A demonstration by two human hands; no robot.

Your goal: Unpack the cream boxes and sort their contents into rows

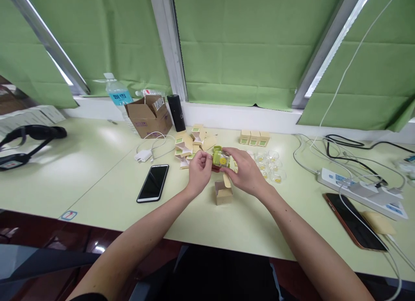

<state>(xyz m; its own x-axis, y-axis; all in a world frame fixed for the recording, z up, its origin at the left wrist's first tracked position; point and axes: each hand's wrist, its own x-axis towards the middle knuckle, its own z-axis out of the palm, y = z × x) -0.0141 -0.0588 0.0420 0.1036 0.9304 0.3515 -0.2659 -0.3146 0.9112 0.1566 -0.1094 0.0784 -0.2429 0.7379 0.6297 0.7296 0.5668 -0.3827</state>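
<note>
In the middle of the head view my right hand [244, 170] holds a small green and clear plastic dispenser [221, 158] with a yellow disc inside and a green flap at its top. My left hand [200, 170] is closed in a pinch at the dispenser's left side; whatever lies between its fingertips is too small to make out. Just below stands a small open cardboard box [223, 193] with its flap up. Several clear plastic pieces with yellow centres [276, 176] lie to the right of my right hand. Opened small cartons [184, 144] are heaped beyond my left hand.
Small closed cartons [254, 139] stand in a row at the back. A phone [153, 183], a white charger [143, 155], a brown box [149, 117] and a black bottle [177, 113] are to the left. A power strip [359, 192] and another phone [353, 223] are to the right.
</note>
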